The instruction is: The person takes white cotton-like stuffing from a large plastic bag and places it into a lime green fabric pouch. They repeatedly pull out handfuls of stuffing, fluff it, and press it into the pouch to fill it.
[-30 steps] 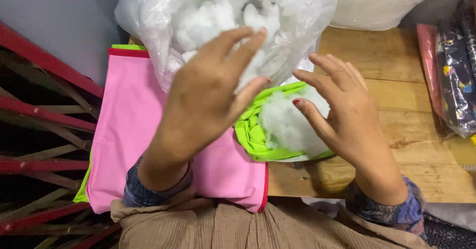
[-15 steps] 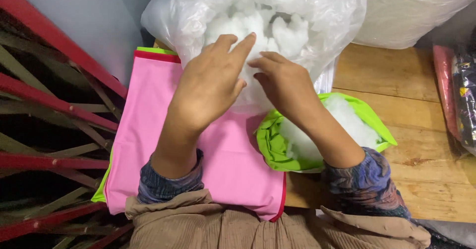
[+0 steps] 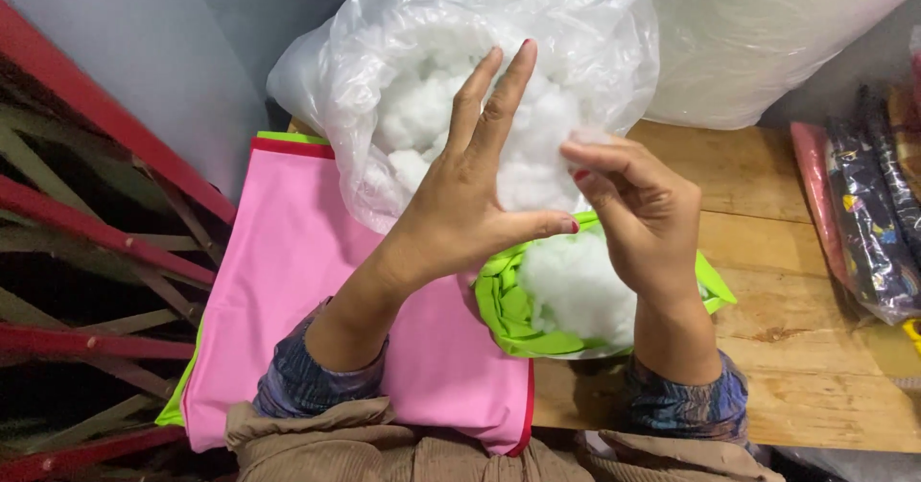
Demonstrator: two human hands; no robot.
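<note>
Your right hand [image 3: 645, 215] is pinching a stuffing tuft [image 3: 587, 139] directly above the green cover [image 3: 508, 311]; your left hand [image 3: 472, 194] is hovering open, empty, beside it.

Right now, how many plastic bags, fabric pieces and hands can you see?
Clear plastic bags: 3 (stuffing bag, big bag, bag of printed fabric)
Fabric pieces: 2 (pink fabric, green cover)
Hands: 2 (left hand, right hand)
Total: 7
</note>
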